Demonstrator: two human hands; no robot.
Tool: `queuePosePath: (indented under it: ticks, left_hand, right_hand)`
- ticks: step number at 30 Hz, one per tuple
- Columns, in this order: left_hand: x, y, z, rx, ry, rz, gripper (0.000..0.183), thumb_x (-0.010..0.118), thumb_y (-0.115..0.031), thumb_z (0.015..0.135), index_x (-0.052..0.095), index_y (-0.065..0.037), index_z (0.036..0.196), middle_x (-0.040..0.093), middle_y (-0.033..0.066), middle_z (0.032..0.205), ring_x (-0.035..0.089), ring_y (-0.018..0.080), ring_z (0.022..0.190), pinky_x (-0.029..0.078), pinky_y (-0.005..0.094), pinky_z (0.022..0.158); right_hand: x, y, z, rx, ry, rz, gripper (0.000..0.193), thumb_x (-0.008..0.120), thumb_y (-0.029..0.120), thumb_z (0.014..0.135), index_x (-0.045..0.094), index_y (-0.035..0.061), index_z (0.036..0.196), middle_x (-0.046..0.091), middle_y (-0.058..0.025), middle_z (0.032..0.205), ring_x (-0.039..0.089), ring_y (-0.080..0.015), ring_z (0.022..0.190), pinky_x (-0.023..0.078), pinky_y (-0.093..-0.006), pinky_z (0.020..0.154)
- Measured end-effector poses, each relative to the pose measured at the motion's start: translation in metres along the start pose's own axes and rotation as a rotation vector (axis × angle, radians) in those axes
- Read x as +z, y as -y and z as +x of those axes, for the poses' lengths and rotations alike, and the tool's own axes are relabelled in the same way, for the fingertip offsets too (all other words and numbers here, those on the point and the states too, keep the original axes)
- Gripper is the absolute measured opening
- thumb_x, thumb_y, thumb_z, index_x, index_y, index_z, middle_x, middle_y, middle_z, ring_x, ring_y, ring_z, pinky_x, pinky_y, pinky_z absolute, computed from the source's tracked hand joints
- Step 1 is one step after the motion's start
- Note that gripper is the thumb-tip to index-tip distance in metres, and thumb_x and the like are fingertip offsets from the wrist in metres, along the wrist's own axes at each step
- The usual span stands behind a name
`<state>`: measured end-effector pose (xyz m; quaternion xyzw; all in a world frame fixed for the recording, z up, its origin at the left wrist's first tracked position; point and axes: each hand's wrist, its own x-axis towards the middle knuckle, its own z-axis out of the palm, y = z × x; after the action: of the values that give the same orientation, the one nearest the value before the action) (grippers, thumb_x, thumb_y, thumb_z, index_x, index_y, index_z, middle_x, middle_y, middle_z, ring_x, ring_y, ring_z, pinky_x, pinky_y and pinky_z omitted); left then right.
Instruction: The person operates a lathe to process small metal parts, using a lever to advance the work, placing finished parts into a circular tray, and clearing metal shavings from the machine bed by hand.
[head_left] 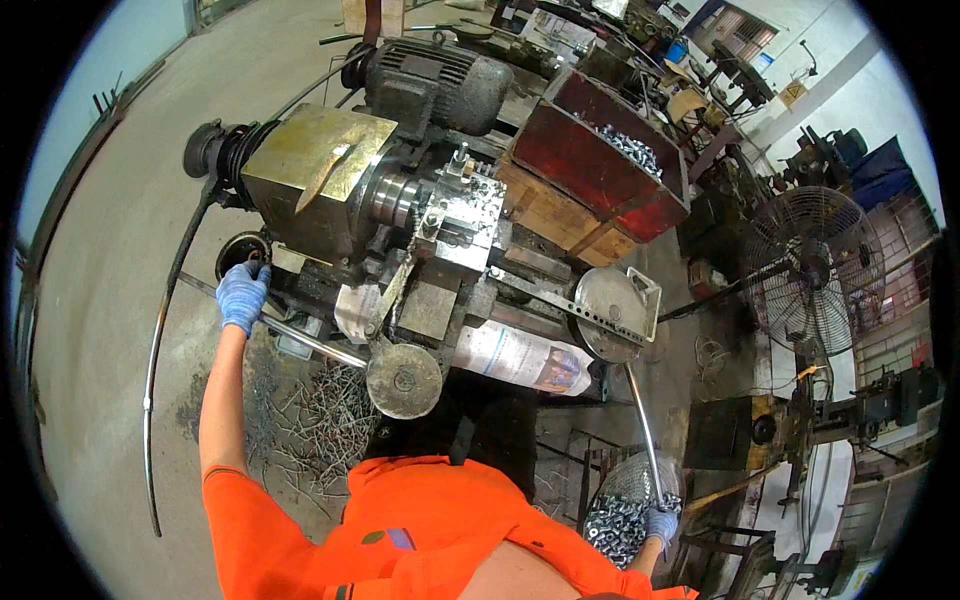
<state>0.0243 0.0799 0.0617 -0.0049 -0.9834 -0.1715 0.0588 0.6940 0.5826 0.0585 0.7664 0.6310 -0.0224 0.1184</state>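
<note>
My left hand (pixel 243 293), in a blue-grey knitted glove, has its curled fingers at a dark round cup (pixel 243 252) on the machine's left side. What those fingers hold, if anything, is hidden. Past that hand runs a steel bar (pixel 315 342) joined to a round metal disc (pixel 403 381). Low at the right, my right hand (pixel 660 523), gloved alike, closes around the lower end of a second steel lever bar (pixel 645 430). This bar slants down from a larger disc (pixel 608 312), and a basket (pixel 640 472) of small metal parts (pixel 615 528) sits beside the hand.
Before me stands a belt-driven machine with a chuck (pixel 395 200), a metal cover (pixel 318 160) and a motor (pixel 437 88). Behind it a red bin (pixel 570 165) holds metal parts. Thin metal scraps (pixel 325 425) litter the floor. A large fan (pixel 815 265) stands right.
</note>
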Motion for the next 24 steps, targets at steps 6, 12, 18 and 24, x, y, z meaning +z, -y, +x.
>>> queuePosePath:
  ticks: [6,12,18,24]
  left_hand:
    - [0.002,0.001,-0.001,0.008,-0.036,-0.012,0.030,0.062,-0.036,0.081,0.069,-0.009,0.092,0.066,0.0153,0.090,0.062,0.0328,0.087,0.049,0.0416,0.077]
    - [0.003,0.004,0.000,0.014,-0.039,-0.010,0.030,0.062,-0.036,0.081,0.069,-0.009,0.093,0.066,0.0150,0.090,0.062,0.0327,0.086,0.049,0.0415,0.076]
    - [0.002,0.002,-0.001,0.004,-0.038,-0.013,0.030,0.061,-0.036,0.081,0.069,-0.009,0.093,0.066,0.0148,0.090,0.063,0.0321,0.085,0.049,0.0414,0.076]
    - [0.004,0.005,0.001,0.016,-0.032,-0.002,0.031,0.061,-0.036,0.081,0.069,-0.009,0.094,0.066,0.0150,0.091,0.063,0.0318,0.087,0.049,0.0413,0.077]
  right_hand:
    - [0.015,-0.012,0.017,0.058,0.020,0.054,0.061,0.071,0.035,0.062,0.059,0.0067,0.115,0.058,-0.0232,0.115,0.056,-0.0349,0.108,0.045,-0.0389,0.092]
    - [0.009,-0.004,0.002,0.084,-0.073,0.114,0.065,0.073,0.032,0.058,0.059,0.0056,0.116,0.059,-0.0235,0.114,0.056,-0.0354,0.108,0.044,-0.0380,0.093]
    - [0.021,-0.012,0.014,0.094,-0.028,0.077,0.071,0.076,0.034,0.058,0.056,0.0032,0.118,0.058,-0.0239,0.115,0.056,-0.0351,0.109,0.044,-0.0378,0.094]
    - [0.025,-0.019,0.016,0.114,-0.025,0.112,0.077,0.080,0.037,0.054,0.056,0.0028,0.119,0.057,-0.0244,0.117,0.055,-0.0360,0.111,0.043,-0.0387,0.095]
